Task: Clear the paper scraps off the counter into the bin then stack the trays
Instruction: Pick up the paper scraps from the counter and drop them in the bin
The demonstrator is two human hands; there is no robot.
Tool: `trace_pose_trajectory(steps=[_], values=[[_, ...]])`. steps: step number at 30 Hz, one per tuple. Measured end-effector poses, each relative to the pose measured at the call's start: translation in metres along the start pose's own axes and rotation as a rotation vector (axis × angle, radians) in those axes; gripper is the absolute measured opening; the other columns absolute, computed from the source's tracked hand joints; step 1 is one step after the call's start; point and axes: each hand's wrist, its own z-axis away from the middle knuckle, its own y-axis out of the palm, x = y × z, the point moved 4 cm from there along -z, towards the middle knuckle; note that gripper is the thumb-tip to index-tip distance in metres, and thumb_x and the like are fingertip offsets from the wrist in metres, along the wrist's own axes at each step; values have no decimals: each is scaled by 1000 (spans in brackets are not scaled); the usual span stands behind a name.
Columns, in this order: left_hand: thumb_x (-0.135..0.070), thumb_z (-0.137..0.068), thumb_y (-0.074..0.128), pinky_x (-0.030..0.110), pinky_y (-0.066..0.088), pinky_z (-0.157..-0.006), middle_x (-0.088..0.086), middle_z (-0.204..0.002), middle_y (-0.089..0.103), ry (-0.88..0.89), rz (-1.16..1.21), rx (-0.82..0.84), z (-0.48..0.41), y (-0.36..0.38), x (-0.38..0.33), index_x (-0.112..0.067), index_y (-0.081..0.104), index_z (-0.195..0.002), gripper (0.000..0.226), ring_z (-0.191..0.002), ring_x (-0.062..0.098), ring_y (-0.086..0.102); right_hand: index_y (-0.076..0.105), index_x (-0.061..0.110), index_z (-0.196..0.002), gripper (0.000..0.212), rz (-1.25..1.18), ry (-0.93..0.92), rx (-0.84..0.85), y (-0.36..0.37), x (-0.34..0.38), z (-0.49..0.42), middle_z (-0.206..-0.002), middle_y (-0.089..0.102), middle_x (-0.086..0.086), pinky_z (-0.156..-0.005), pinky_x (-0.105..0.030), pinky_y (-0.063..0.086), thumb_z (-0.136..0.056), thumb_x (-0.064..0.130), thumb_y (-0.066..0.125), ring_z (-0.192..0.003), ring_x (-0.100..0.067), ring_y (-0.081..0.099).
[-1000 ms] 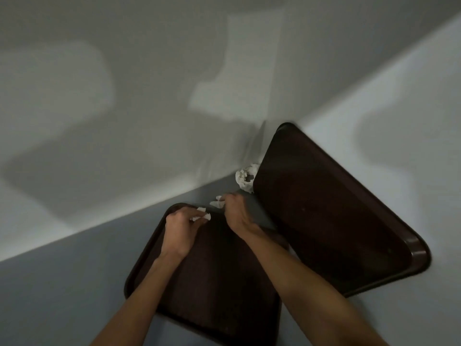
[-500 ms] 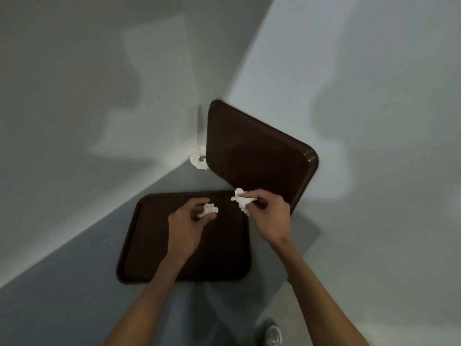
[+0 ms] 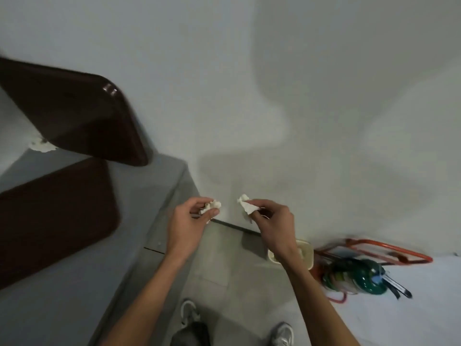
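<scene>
Left hand (image 3: 188, 221), right hand (image 3: 275, 222) pinch scraps (image 3: 249, 208) — crumpled, shapeless.

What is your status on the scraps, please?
Left hand pinches crumpled scrap; right hand pinches torn scrap. Third scrap lies beside leaning tray. Cream bin below right wrist.

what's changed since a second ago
Both hands left the counter and swung right, out over the floor near the bin. The left hand keeps pinching its paper scrap; the right hand took hold of a second scrap. Unchanged: the flat tray lies on the counter, the other tray leans on the wall, unstacked, and a crumpled scrap remains in the corner.
</scene>
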Motion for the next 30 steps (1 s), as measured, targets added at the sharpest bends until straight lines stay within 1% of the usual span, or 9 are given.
trace_pose_trajectory(steps=[5, 10, 15, 18, 21, 23, 25, 28, 30], values=[[-30, -74, 92, 22, 55, -75, -21, -87, 76, -103, -2, 85, 53, 151, 28, -32, 77, -92, 24, -85, 1, 70, 84, 34, -97, 8, 153, 82, -70, -104, -116, 8, -95, 78, 25, -83, -32, 62, -89, 34, 82, -87, 5, 74], [-27, -71, 94, 26, 60, -79, -21, -85, 76, -165, -39, 160, 76, 272, 78, -27, 76, -89, 25, -85, -4, 70, 83, 32, -104, 18, 286, 157, -146, -169, -239, 4, -98, 78, 22, -89, -32, 62, -90, 21, 81, -90, 6, 72], [-32, -71, 94, 38, 64, -77, -11, -86, 77, -240, -107, 239, 68, 363, 174, -28, 76, -92, 27, -84, 3, 73, 81, 27, -116, 28, 391, 239, -167, -186, -361, -16, -115, 78, 8, -98, -30, 58, -95, 10, 74, -96, -1, 66], [-28, -76, 92, 28, 59, -72, -5, -86, 73, -233, -200, 258, 51, 407, 225, -24, 66, -93, 31, -78, 8, 71, 79, 23, -122, 32, 430, 268, -158, -182, -430, -38, -125, 75, 1, -102, -24, 50, -98, 4, 68, -106, -9, 67], [-26, -82, 86, 29, 46, -62, 1, -82, 65, -209, -327, 302, 31, 453, 285, -24, 50, -86, 37, -69, 11, 61, 77, 17, -124, 34, 518, 291, -109, -170, -497, -64, -130, 73, -3, -102, -20, 43, -99, 0, 62, -115, -19, 68], [-25, -86, 83, 29, 47, -67, 4, -89, 66, -201, -419, 354, 17, 485, 327, -29, 46, -79, 37, -76, 17, 63, 77, 15, -125, 36, 562, 300, -57, -160, -541, -83, -133, 72, -6, -106, -23, 45, -99, -2, 59, -118, -23, 68], [-19, -90, 77, 35, 55, -74, 7, -100, 67, -186, -501, 417, 4, 516, 363, -30, 48, -81, 31, -87, 25, 66, 77, 14, -124, 36, 586, 323, -24, -150, -584, -104, -132, 72, -10, -110, -34, 51, -98, -1, 56, -118, -27, 68], [-11, -92, 67, 41, 58, -86, 11, -114, 67, -137, -632, 544, -13, 558, 404, -27, 59, -101, 19, -100, 30, 66, 71, 12, -131, 46, 693, 355, 66, -137, -638, -134, -131, 71, -14, -110, -35, 50, -92, -6, 54, -120, -32, 67], [-14, -91, 69, 39, 56, -96, 11, -124, 67, -127, -722, 690, -18, 579, 425, -25, 65, -116, 28, -112, 32, 65, 61, 12, -144, 59, 764, 393, 189, -128, -661, -146, -134, 68, -16, -108, -35, 48, -89, -8, 53, -122, -35, 64]])
